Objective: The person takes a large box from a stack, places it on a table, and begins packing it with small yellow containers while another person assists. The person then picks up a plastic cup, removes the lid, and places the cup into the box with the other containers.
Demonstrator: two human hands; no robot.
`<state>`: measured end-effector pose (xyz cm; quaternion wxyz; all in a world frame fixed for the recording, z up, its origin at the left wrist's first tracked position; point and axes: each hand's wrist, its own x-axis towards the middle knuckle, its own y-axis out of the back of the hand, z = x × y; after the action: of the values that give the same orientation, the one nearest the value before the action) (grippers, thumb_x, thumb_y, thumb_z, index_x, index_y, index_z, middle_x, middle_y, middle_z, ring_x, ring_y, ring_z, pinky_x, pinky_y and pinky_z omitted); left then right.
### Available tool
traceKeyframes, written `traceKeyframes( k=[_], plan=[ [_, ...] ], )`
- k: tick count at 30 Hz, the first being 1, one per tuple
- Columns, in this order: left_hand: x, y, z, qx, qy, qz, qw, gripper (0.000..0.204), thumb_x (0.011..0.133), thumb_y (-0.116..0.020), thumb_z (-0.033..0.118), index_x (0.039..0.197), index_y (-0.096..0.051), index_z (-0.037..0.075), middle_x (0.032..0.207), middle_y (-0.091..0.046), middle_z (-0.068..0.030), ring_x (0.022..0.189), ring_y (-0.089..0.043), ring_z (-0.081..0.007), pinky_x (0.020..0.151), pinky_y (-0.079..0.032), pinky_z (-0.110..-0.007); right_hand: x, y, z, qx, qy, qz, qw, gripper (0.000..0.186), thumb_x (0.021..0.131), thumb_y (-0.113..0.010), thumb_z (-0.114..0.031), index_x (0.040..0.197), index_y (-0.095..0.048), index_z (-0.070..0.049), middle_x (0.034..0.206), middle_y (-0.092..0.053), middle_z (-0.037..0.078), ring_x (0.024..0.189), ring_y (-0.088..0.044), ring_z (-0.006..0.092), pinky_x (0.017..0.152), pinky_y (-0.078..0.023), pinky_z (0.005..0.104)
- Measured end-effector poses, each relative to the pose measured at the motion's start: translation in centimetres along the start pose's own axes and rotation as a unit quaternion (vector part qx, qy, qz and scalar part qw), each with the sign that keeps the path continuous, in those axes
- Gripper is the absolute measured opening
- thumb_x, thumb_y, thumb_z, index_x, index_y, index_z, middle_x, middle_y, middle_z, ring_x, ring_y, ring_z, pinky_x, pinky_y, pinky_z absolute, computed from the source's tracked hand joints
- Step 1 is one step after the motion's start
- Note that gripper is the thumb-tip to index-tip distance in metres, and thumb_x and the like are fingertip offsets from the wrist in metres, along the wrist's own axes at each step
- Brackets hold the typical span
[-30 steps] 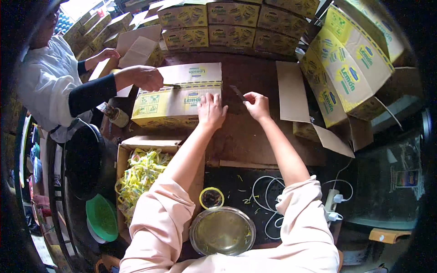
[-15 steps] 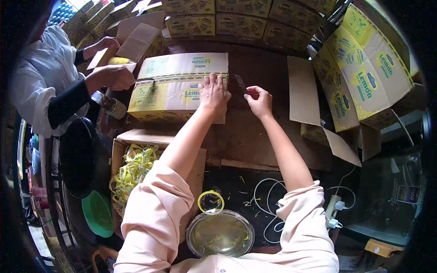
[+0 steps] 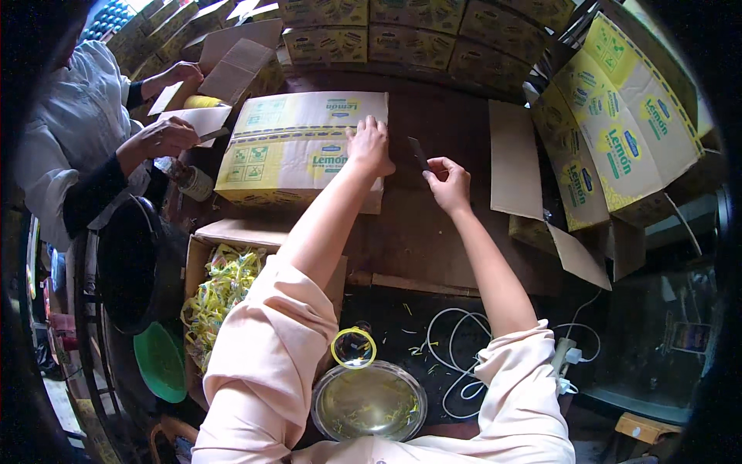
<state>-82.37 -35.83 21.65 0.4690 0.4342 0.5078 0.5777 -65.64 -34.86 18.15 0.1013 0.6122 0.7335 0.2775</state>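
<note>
A closed yellow-and-white cardboard carton (image 3: 270,147) lies flat in front of me, a dark seam running across its top. My left hand (image 3: 371,145) rests on its right end with the fingers stretched out. To the right of the carton, apart from it, my right hand (image 3: 448,184) pinches a thin dark blade (image 3: 417,153) that points up and away. Across on the left, a co-worker's hand (image 3: 166,138) holds a small flat tool (image 3: 215,134) just off the carton's left end. The co-worker's other hand (image 3: 182,73) is by an open carton (image 3: 233,68).
Near me stand an open box of yellow strips (image 3: 220,290), a clear yellow-rimmed cup (image 3: 354,348) and a steel bowl (image 3: 369,402). White cables (image 3: 456,356) lie to the right. An open carton (image 3: 618,131) stands at far right; stacked cartons (image 3: 410,46) line the back.
The co-worker's near hand has drawn back leftward from the carton with its tool. My left hand has shifted slightly on the carton's right end. My right hand has moved slightly right and nearer.
</note>
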Motion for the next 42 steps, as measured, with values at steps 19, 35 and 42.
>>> traceKeyframes(
  k=[19, 35, 42],
  plan=[
    [-1.9, 3.9, -0.8, -0.019, -0.065, 0.096, 0.993, 0.051, 0.065, -0.062, 0.033, 0.102, -0.046, 0.002, 0.103, -0.045, -0.0125, 0.104, -0.041, -0.0268, 0.089, -0.033, -0.038, -0.7, -0.2, 0.0, 0.039, 0.002, 0.037, 0.999, 0.014, 0.067, -0.064, -0.006, 0.081, -0.062, -0.003, 0.075, -0.064, 0.007, 0.067, -0.061, 0.0136, 0.065, -0.048, 0.0263],
    [-11.7, 5.8, -0.4, -0.077, -0.129, 0.19, 0.97, 0.014, 0.073, -0.049, 0.007, 0.086, -0.045, 0.003, 0.091, -0.046, -0.0118, 0.092, -0.044, -0.0286, 0.079, -0.034, -0.04, 0.6, -1.8, -1.5, -0.227, 0.256, 0.083, 0.936, 0.009, 0.067, -0.057, -0.005, 0.074, -0.06, -0.01, 0.074, -0.058, 0.006, 0.075, -0.056, 0.0219, 0.07, -0.042, 0.0342],
    [-19.3, 3.6, -0.6, -0.05, -0.147, 0.06, 0.986, 0.022, 0.071, -0.054, 0.016, 0.088, -0.047, 0.006, 0.089, -0.047, -0.0104, 0.09, -0.047, -0.0258, 0.077, -0.035, -0.038, 1.5, -3.4, -2.0, -0.357, 0.38, 0.087, 0.849, 0.004, 0.068, -0.057, -0.009, 0.071, -0.058, -0.011, 0.071, -0.054, 0.003, 0.072, -0.054, 0.0188, 0.067, -0.042, 0.0317]
  ],
)
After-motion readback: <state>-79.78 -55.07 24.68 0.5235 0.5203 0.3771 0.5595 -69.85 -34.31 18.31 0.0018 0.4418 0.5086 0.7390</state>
